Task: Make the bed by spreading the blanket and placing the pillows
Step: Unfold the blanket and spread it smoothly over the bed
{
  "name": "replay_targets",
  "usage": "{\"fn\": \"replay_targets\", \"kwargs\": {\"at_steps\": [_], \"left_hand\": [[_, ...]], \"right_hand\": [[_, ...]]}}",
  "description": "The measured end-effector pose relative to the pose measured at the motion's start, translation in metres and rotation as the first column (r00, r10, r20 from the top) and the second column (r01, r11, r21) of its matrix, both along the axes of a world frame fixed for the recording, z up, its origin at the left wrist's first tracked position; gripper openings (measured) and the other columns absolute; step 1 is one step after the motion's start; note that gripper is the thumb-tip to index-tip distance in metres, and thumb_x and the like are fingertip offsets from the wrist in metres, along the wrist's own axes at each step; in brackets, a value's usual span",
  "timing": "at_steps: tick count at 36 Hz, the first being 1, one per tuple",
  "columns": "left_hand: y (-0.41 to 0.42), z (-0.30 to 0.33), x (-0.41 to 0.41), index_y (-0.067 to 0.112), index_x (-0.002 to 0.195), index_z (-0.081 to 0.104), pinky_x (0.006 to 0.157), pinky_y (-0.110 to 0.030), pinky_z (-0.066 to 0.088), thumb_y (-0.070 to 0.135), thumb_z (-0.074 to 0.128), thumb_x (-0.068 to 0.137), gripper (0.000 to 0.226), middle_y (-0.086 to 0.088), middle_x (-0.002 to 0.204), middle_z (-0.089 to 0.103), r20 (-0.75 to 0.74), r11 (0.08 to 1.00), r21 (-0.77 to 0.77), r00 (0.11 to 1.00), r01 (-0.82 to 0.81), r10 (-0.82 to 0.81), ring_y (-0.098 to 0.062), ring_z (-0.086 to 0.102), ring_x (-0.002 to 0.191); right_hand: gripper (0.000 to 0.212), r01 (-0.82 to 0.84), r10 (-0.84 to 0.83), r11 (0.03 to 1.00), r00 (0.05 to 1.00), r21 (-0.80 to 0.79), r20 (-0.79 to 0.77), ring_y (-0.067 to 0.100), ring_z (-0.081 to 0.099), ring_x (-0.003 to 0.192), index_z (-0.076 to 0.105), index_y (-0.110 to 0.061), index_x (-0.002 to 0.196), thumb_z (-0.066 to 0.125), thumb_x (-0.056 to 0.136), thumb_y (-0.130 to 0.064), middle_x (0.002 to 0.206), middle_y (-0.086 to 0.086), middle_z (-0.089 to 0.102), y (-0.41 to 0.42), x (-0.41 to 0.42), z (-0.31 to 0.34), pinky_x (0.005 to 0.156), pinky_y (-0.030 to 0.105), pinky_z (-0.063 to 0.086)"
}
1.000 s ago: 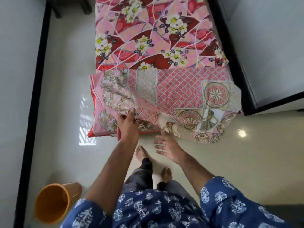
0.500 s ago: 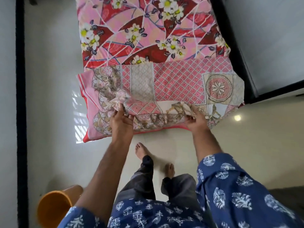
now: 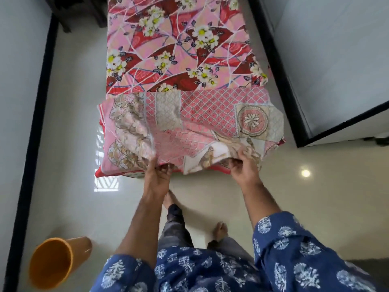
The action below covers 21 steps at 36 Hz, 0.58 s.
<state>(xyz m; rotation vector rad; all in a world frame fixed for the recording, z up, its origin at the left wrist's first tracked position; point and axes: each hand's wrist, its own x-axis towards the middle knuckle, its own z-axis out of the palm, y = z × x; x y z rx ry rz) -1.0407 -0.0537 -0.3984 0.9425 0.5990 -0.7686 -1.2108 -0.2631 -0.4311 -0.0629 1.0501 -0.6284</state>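
Pink patchwork-print cotton blanket (image 3: 202, 121) lies folded across the bed's (image 3: 179, 49) near end. Left hand (image 3: 156, 175) and right hand (image 3: 242, 169) each pinch its near edge, apart, probably to lift and spread it over the floral sheet.

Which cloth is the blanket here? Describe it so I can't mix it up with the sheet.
Find the bed in the middle of the floor. The blanket lies folded across its near end, gripped at the edge by the left hand and right hand. It has pink lattice patchwork with a beige medallion, unlike the flowered sheet beyond.
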Motion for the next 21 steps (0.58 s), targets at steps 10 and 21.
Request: {"fn": "replay_targets", "kwargs": {"at_steps": [10, 21], "left_hand": [[-0.009, 0.035, -0.006, 0.014, 0.1, 0.065, 0.079, -0.029, 0.06, 0.022, 0.063, 0.097, 0.009, -0.003, 0.091, 0.071, 0.138, 0.925, -0.012, 0.915, -0.381, 0.379, -0.015, 0.07, 0.075], [-0.048, 0.193, 0.009, 0.008, 0.076, 0.06, 0.082, -0.038, 0.058, 0.006, 0.046, 0.098, 0.026, -0.008, 0.067, 0.065, 0.209, 0.812, -0.446, 0.838, -0.377, 0.504, -0.019, 0.065, 0.063]], "right_hand": [[0.011, 0.033, -0.034, 0.999, 0.991, 0.012, 0.126, 0.016, 0.075, 0.066, 0.065, -0.006, 0.101, 0.055, 0.101, -0.007, 0.078, 0.008, 0.077, -0.011, -0.057, 0.039, 0.052, 0.024, 0.059], [0.032, 0.034, 0.098, 0.938, 0.928, -0.345, 0.359, 0.023, 0.074, 0.068, 0.064, -0.004, 0.096, 0.044, 0.107, -0.027, 0.07, 0.01, 0.071, -0.08, -0.021, 0.192, 0.063, 0.032, 0.061]]}}
